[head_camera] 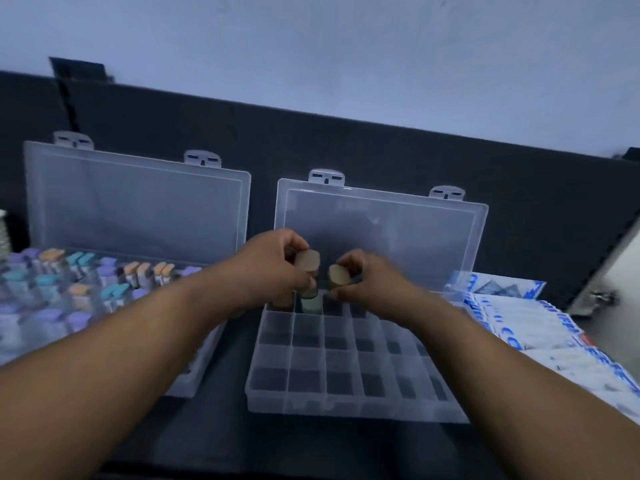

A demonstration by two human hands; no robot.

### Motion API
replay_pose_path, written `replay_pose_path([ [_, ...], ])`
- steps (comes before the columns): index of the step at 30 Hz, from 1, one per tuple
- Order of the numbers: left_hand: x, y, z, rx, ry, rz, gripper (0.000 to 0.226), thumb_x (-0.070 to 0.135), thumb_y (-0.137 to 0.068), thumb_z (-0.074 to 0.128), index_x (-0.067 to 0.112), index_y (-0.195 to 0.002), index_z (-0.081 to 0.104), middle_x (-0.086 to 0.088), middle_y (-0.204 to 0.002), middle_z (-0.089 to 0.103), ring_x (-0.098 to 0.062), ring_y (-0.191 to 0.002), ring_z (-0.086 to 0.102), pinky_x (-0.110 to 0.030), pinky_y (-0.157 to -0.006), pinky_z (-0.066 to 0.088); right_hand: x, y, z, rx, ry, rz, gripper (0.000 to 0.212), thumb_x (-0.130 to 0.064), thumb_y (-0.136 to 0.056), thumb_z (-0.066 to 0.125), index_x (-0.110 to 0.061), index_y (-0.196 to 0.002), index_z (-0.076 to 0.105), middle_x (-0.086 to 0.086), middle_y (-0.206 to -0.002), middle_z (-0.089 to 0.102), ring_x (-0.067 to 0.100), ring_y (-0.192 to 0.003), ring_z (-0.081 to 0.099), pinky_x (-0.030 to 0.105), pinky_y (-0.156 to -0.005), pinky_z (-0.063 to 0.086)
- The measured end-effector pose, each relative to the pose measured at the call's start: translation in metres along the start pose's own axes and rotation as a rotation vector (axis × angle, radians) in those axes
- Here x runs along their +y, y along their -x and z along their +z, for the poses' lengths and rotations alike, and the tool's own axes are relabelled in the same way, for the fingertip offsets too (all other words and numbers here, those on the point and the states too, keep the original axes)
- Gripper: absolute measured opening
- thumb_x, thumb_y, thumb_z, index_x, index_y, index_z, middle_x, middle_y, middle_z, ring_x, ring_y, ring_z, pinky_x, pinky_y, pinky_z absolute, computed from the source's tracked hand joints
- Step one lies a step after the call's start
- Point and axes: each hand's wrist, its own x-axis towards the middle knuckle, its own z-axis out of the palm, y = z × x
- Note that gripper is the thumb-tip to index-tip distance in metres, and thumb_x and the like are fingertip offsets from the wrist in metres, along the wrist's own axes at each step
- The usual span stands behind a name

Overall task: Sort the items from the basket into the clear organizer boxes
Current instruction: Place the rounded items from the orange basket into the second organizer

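Left hand [277,268] grips left vial [307,266], right hand [369,284] right vial [339,276], over organizer [346,412] far edge.

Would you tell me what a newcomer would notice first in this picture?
At centre, the left hand grips a tan-capped vial and the right hand a second vial, both over the far row of the mostly empty right box. To the left, the left box is crowded with coloured vials.

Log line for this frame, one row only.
left hand grips left vial | right hand grips right vial | both at right organizer box, far row
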Motion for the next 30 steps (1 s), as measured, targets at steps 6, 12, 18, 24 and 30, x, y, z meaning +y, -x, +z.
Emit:
replay_pose_path([
  [6,0.005,0.005,0.01,0.031,0.061,-0.065,0.042,0.004,-0.078,0.074,0.017,-0.115,0.057,-0.004,-0.106,0.064,-0.017,-0.091,0.063,-0.022,-0.068,0.053,0.012,-0.009,0.004,-0.044,-0.014,0.015,0.048,-0.031,-0.071,0.083,-0.029,-0.11,0.055,-0.009,-0.1,0.058,0.011,-0.09,0.058,0.03,-0.071,0.051],
  [12,0.003,0.003,0.021,0.009,0.017,-0.068,0.047,0.008,-0.078,0.075,0.019,-0.119,0.056,-0.002,-0.109,0.062,-0.017,-0.095,0.062,-0.032,-0.081,0.057,0.015,-0.01,-0.005,-0.088,0.088,0.063,0.048,-0.028,-0.071,0.083,-0.026,-0.112,0.056,-0.003,-0.103,0.059,0.012,-0.086,0.058,0.024,-0.061,0.047],
  [18,0.002,-0.002,0.034,-0.042,-0.069,-0.042,0.046,0.01,-0.073,0.078,0.02,-0.114,0.058,0.0,-0.107,0.063,-0.013,-0.094,0.061,-0.023,-0.079,0.052,0.012,-0.008,0.002,-0.18,0.18,0.048,0.045,-0.029,-0.071,0.082,-0.025,-0.108,0.057,-0.004,-0.098,0.06,0.014,-0.089,0.057,0.031,-0.077,0.05],
  [24,0.001,-0.007,0.043,-0.111,-0.192,-0.049,0.045,0.012,-0.072,0.078,0.024,-0.109,0.057,0.003,-0.106,0.062,-0.014,-0.093,0.06,-0.029,-0.081,0.054,0.014,-0.008,-0.003,-0.217,0.253,0.01,0.052,-0.024,-0.073,0.08,-0.023,-0.121,0.058,-0.002,-0.113,0.062,0.015,-0.095,0.058,0.029,-0.078,0.048],
  [30,0.003,-0.011,0.057,-0.177,-0.3,-0.054,0.051,0.019,-0.073,0.079,0.026,-0.118,0.054,0.004,-0.111,0.061,-0.016,-0.097,0.061,-0.037,-0.089,0.054,0.026,-0.004,-0.014,-0.186,0.117,0.044,0.054,-0.019,-0.08,0.074,-0.018,-0.13,0.054,0.003,-0.117,0.063,0.017,-0.101,0.06,0.034,-0.09,0.052],
])
